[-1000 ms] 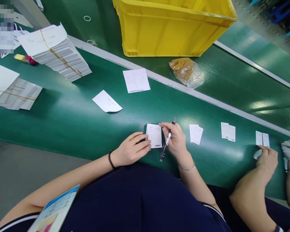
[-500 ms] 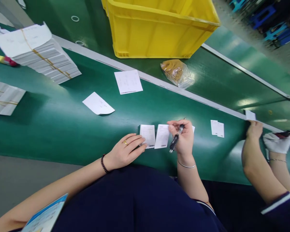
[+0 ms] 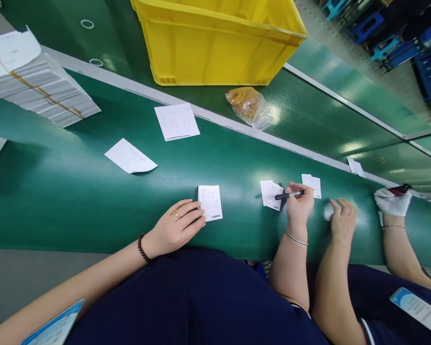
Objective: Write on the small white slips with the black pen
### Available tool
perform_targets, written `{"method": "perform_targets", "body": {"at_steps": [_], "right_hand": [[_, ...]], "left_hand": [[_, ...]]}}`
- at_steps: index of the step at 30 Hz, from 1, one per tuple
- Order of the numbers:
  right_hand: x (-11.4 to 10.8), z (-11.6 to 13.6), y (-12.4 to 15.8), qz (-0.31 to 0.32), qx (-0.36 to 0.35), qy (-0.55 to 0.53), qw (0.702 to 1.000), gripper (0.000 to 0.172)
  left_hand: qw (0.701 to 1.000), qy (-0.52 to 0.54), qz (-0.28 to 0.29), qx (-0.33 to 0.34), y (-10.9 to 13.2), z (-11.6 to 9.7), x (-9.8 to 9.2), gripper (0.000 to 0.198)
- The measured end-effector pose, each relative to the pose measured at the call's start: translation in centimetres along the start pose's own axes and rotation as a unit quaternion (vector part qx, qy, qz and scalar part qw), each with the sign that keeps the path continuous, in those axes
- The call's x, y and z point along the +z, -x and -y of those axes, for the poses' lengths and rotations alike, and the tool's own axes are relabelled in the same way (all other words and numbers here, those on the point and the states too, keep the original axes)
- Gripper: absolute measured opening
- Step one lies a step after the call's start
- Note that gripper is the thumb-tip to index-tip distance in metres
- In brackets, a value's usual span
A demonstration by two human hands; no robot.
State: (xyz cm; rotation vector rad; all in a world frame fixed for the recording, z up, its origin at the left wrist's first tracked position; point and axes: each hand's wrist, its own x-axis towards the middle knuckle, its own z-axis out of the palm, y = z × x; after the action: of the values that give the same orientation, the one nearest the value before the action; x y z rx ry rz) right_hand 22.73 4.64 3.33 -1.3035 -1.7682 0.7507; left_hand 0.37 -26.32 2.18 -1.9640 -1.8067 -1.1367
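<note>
My left hand (image 3: 177,226) lies on the green belt (image 3: 75,201) with its fingers stretched out, the tips pressing the left edge of a small white printed slip (image 3: 210,202). My right hand (image 3: 299,206) has reached out to the right and is closed round a black pen (image 3: 288,194), which lies level and points left. The pen tip is at a second small slip (image 3: 271,194). A third slip (image 3: 312,185) lies just beyond that hand.
A co-worker's bare hand (image 3: 342,221) and white-gloved hand (image 3: 392,201) work at the right. Behind the belt stand a yellow crate (image 3: 215,48) and a bag of rubber bands (image 3: 249,106). Two loose papers (image 3: 176,121) and banded paper stacks (image 3: 39,86) lie left.
My right hand has moved right with the pen, away from the slip under my left hand, to another slip. The co-worker's bare hand has come down beside mine.
</note>
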Motion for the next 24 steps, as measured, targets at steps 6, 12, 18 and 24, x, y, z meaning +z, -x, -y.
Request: {"method": "perform_targets", "body": {"at_steps": [6,12,18,24], "right_hand": [[1.4,5.2,3.3,0.013,-0.049,-0.03,0.998,0.033],[4.9,10.4,10.1,0.308,-0.045,-0.209,0.927,0.03],[6.9,12.1,11.7,0.407,-0.132,-0.105,0.898,0.009],[7.8,12.3,11.7,0.374,-0.273,-0.059,0.884,0.005]], "left_hand": [[1.0,0.008,0.0,0.007,0.0,0.0,0.1,0.015],[1.0,0.023,0.007,0.003,0.1,0.0,0.0,0.015],[1.0,0.0,0.004,0.021,-0.2,0.1,-0.2,0.009],[1.0,0.0,0.006,0.025,0.1,0.1,-0.2,0.009]]}}
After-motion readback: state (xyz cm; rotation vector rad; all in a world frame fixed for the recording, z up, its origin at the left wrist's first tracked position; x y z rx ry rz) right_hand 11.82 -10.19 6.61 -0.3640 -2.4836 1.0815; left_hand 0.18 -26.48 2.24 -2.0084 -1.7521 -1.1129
